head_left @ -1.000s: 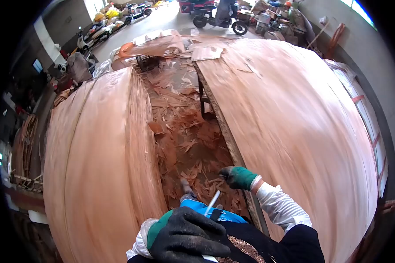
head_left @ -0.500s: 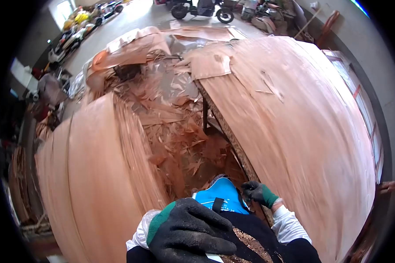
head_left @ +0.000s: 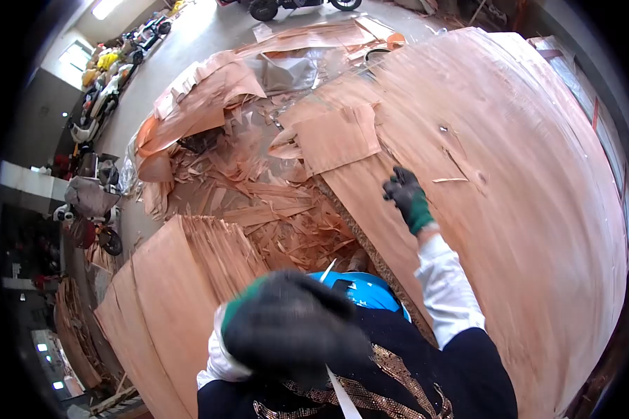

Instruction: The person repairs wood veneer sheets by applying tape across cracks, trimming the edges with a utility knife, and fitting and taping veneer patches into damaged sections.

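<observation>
The right-hand wood-veneer stack (head_left: 531,230) bears a loose veneer sheet (head_left: 337,140) at its far-left edge, toward which, beyond the near left hand (head_left: 290,325) (blurred, grip unclear), the half-open, empty-looking right hand (head_left: 407,199) apparently reaches, any grasp requiring wider opening.

Right hand (head_left: 407,198) farther forward, now over veneer (head_left: 524,216)

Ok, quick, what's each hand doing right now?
Left hand: blurred; white strip shows beyond it, but whether it's gripped cannot be told.
Right hand: partly open over the wood sheets, nothing visibly held.
</observation>
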A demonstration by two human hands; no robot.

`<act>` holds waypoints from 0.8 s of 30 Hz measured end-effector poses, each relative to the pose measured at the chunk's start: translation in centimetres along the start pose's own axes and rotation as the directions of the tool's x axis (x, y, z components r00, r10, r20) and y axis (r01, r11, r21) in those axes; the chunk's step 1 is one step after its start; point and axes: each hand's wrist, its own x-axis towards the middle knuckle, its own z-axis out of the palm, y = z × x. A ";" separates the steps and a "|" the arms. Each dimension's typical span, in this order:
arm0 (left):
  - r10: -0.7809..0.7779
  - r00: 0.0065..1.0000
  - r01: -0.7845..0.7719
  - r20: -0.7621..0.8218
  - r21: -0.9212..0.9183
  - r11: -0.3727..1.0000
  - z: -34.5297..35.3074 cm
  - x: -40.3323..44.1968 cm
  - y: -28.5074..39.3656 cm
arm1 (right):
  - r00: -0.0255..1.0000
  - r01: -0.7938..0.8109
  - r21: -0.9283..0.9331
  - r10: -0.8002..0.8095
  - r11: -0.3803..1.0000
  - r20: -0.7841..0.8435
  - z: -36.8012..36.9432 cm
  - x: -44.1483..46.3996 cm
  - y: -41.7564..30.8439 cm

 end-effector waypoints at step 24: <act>-0.059 0.998 0.055 0.002 0.314 0.948 -12.9 10.5 -40.8 | 0.863 0.213 0.637 0.163 0.741 -0.478 11.0 12.4 -18.8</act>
